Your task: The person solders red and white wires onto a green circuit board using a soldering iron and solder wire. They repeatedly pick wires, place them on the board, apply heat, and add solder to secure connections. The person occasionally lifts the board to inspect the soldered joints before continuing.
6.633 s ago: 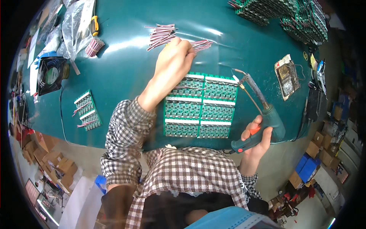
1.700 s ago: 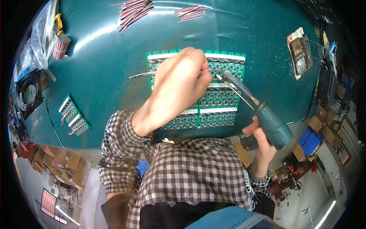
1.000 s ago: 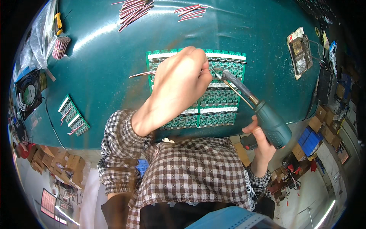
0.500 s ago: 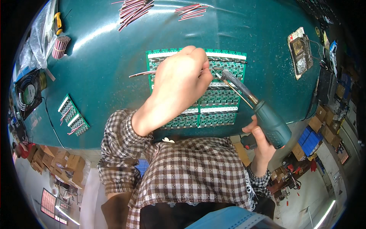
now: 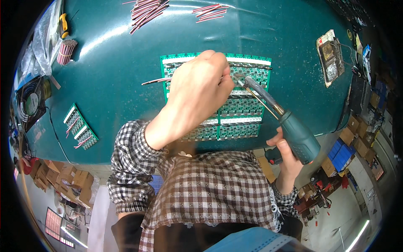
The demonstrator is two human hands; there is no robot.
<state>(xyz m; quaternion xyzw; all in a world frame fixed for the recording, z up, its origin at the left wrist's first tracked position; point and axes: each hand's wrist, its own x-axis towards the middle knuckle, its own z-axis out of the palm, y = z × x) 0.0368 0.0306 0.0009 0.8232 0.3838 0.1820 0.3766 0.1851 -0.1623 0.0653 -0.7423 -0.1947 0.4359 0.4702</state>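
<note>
A panel of green circuit boards (image 5: 247,110) lies on the teal table (image 5: 117,54) in front of me. My left hand (image 5: 197,90) rests over the panel, fingers pinched on a thin red-tipped wire (image 5: 156,80) that sticks out to the left. My right hand (image 5: 287,157) grips the dark green handle of a soldering iron (image 5: 289,126). Its metal tip (image 5: 240,78) points up-left and meets the board right beside my left fingertips.
Bundles of red wires (image 5: 145,10) lie at the far edge, with more (image 5: 210,11) to their right. A small strip of green boards (image 5: 80,127) lies at the left. A fan (image 5: 30,103) sits far left, a soldering sponge tray (image 5: 329,61) at right. Cardboard boxes (image 5: 63,180) are below.
Since 6.6 seconds ago my left hand came back from the wire bundles to the panel and the iron's tip came down onto the board. Over the last second hardly anything moved.
</note>
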